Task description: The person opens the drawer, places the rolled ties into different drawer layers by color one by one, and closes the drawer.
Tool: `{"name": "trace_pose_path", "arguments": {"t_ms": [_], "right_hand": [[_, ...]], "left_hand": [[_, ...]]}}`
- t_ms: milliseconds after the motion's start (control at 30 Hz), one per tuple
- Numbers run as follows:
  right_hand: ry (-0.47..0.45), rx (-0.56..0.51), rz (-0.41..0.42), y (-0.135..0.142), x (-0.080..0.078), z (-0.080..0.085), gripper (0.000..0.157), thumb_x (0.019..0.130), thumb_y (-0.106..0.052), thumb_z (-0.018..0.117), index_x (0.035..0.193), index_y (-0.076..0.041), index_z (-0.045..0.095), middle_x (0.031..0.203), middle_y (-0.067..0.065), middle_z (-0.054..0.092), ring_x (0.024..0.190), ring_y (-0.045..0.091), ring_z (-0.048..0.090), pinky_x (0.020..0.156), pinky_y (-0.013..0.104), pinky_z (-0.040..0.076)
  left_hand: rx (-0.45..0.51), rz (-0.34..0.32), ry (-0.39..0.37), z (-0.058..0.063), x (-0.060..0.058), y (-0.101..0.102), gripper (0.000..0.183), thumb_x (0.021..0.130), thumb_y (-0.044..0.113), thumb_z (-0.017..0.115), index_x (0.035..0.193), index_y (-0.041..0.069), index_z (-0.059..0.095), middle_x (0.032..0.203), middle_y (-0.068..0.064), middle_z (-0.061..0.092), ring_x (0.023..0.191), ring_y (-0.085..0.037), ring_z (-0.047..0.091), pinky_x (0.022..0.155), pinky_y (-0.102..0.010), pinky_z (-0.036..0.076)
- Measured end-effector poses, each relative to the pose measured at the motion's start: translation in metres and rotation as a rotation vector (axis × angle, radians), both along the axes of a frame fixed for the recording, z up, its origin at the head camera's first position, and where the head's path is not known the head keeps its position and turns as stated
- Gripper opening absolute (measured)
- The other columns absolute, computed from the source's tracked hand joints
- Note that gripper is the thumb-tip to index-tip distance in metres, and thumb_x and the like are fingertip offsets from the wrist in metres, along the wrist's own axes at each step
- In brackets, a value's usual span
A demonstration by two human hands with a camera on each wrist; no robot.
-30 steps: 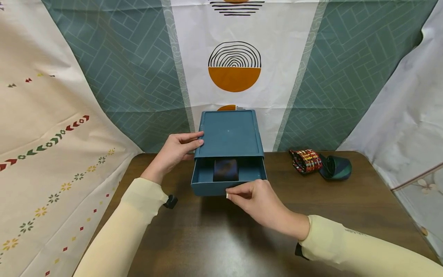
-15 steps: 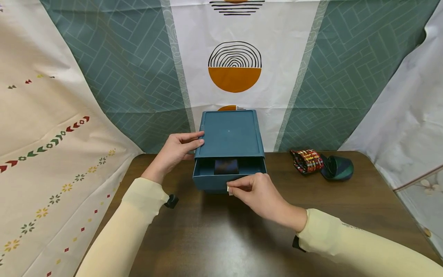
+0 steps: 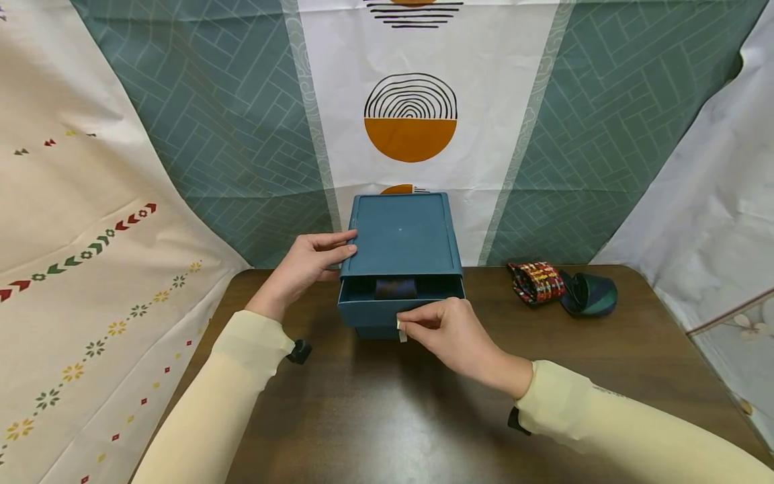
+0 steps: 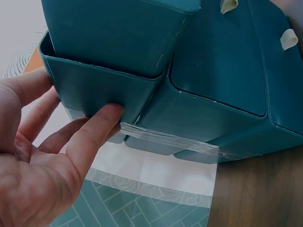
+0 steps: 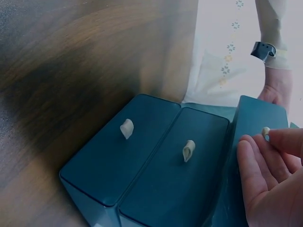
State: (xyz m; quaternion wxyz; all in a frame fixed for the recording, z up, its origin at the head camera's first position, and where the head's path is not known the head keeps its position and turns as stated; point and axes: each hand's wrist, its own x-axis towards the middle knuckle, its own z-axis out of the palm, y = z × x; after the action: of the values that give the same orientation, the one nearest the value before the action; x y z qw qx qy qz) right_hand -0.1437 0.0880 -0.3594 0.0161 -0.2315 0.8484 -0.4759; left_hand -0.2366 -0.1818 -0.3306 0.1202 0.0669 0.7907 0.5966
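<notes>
A teal drawer unit [image 3: 399, 232] stands at the back of the table, its top drawer [image 3: 369, 314] partly out. Inside that drawer lies a dark item [image 3: 396, 290], mostly shaded. My right hand [image 3: 456, 336] pinches the cream pull tab [image 3: 402, 335] on the drawer's front between thumb and fingers. My left hand [image 3: 305, 269] rests against the left side of the unit, its fingers [image 4: 97, 125] extended along the casing. In the right wrist view the two lower drawers [image 5: 128, 151] are flush, each with its own cream fabric loop [image 5: 188, 150].
To the right on the brown table [image 3: 338, 417] lie a rolled red-and-yellow patterned tie [image 3: 538, 282] and a rolled dark green-and-blue tie [image 3: 591, 294]. A patterned cloth [image 3: 411, 134] hangs right behind the unit; pale cloths hang on both sides.
The top drawer has slid inward, away from me, and less of the dark item shows. My right hand has moved forward with the tab. My left hand has stayed in place.
</notes>
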Motion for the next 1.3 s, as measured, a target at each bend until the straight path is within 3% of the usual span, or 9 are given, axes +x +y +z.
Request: {"name": "trace_pose_path", "arguments": {"t_ms": [300, 600, 1300], "right_hand": [[0.003, -0.009, -0.002, -0.001, -0.002, -0.001, 0.018, 0.082, -0.022, 0.072, 0.100, -0.021, 0.075, 0.094, -0.011, 0.073, 0.075, -0.003, 0.066, 0.059, 0.022, 0.055], [0.018, -0.006, 0.005, -0.001, -0.003, -0.002, 0.018, 0.083, -0.023, 0.072, 0.101, -0.022, 0.075, 0.094, -0.012, 0.072, 0.076, -0.004, 0.066, 0.061, 0.021, 0.055], [0.017, -0.032, -0.001, -0.001, -0.015, -0.004, 0.019, 0.082, -0.022, 0.073, 0.101, -0.020, 0.075, 0.096, -0.010, 0.072, 0.080, -0.003, 0.067, 0.065, 0.021, 0.056]], "left_hand": [[0.005, 0.004, 0.004, -0.006, -0.001, -0.003, 0.053, 0.078, 0.041, 0.073, 0.128, 0.033, 0.058, 0.139, 0.004, 0.049, 0.116, -0.016, 0.058, 0.092, -0.045, 0.050], [0.030, -0.032, -0.009, -0.006, -0.002, -0.004, 0.054, 0.082, 0.037, 0.071, 0.133, 0.031, 0.054, 0.144, 0.000, 0.044, 0.121, -0.020, 0.055, 0.093, -0.043, 0.049], [0.023, -0.045, -0.028, -0.006, -0.002, -0.006, 0.054, 0.085, 0.035, 0.068, 0.135, 0.030, 0.051, 0.146, 0.000, 0.042, 0.126, -0.021, 0.050, 0.099, -0.048, 0.044]]}}
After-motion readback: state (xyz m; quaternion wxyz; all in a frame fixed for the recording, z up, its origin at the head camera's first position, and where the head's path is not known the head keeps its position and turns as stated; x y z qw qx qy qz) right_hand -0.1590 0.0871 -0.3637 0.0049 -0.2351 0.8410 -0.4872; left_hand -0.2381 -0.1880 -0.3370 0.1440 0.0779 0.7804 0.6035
